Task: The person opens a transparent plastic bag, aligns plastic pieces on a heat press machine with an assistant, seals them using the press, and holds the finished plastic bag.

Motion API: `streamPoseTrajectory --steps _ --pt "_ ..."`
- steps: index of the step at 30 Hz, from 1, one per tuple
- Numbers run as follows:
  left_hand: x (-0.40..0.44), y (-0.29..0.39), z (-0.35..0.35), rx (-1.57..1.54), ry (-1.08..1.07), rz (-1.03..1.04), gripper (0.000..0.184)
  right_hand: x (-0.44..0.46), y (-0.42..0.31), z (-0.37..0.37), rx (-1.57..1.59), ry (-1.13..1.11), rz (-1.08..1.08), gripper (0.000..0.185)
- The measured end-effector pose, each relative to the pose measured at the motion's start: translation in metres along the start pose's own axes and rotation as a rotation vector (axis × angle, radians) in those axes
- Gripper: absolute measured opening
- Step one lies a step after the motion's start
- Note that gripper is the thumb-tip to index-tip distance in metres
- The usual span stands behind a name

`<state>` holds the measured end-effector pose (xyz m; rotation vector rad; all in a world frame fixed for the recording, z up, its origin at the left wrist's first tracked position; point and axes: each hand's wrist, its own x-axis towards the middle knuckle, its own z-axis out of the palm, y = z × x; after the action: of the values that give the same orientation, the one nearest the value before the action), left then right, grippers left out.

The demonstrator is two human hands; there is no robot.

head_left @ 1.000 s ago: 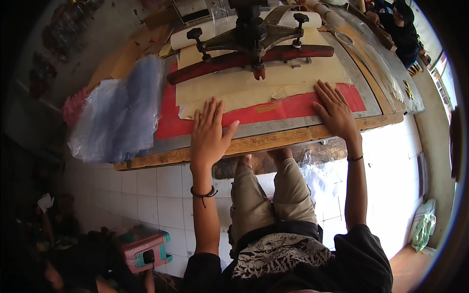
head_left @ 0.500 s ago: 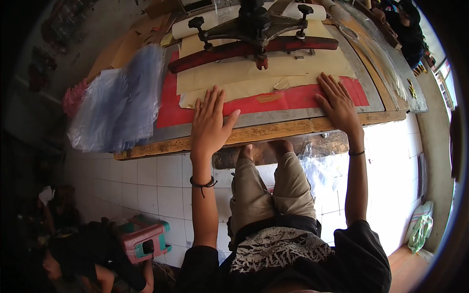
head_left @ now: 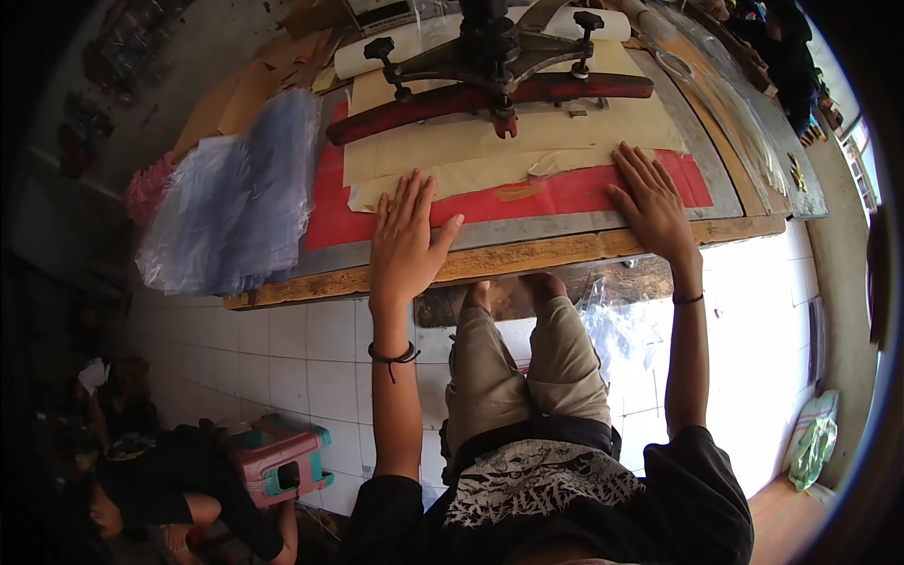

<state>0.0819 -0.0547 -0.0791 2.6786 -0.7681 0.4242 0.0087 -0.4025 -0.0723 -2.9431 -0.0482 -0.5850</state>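
My left hand [head_left: 405,231] lies flat near the table's front edge, fingertips on the torn lower edge of a tan sheet [head_left: 471,155]. My right hand [head_left: 652,200] rests the same way at the right, its fingers reaching over a red sheet [head_left: 556,193] onto the tan one. Both hands are open and hold nothing. The red sheet shows along the front and left of the tan sheet. Above the sheets sits a dark metal press head [head_left: 490,56] with black knobs and a curved red bar [head_left: 414,113].
Clear plastic sheets [head_left: 226,202] are stacked at the table's left, beside a cardboard box [head_left: 212,104]. A white roll [head_left: 363,58] lies behind the press. A wooden edge [head_left: 508,252] fronts the table. A person [head_left: 188,480] crouches by a pink stool [head_left: 282,461] at lower left.
Both hands keep their places on the sheets. The view has shifted very slightly, and the crouching person at lower left has moved an arm.
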Motion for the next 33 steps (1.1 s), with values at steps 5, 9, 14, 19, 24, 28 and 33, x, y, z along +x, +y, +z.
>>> streamPoseTrajectory --steps 5,9,14,19,24,28,33 --pt "0.0 -0.001 0.001 0.007 0.008 0.009 0.064 0.0 -0.001 -0.001 0.002 -0.01 0.012 0.056" --pt "0.0 -0.001 0.001 0.008 0.005 0.007 0.064 0.0 -0.002 -0.002 0.008 -0.013 0.018 0.056" --pt "0.0 -0.001 0.001 -0.005 0.012 0.008 0.064 0.0 -0.001 -0.003 -0.001 -0.034 0.023 0.054" --pt "-0.001 -0.002 0.002 -0.017 0.015 0.005 0.063 -0.001 0.0 -0.002 0.009 -0.029 0.014 0.054" --pt "0.001 -0.003 0.003 -0.017 0.033 0.024 0.062 -0.001 0.0 -0.001 0.039 0.011 0.004 0.056" --pt "0.009 -0.001 -0.004 0.029 0.021 0.055 0.057 0.004 -0.004 -0.008 0.001 0.02 0.004 0.051" --pt "0.065 0.006 -0.018 -0.076 -0.138 0.046 0.047 0.052 0.01 -0.001 -0.015 -0.085 0.064 0.043"
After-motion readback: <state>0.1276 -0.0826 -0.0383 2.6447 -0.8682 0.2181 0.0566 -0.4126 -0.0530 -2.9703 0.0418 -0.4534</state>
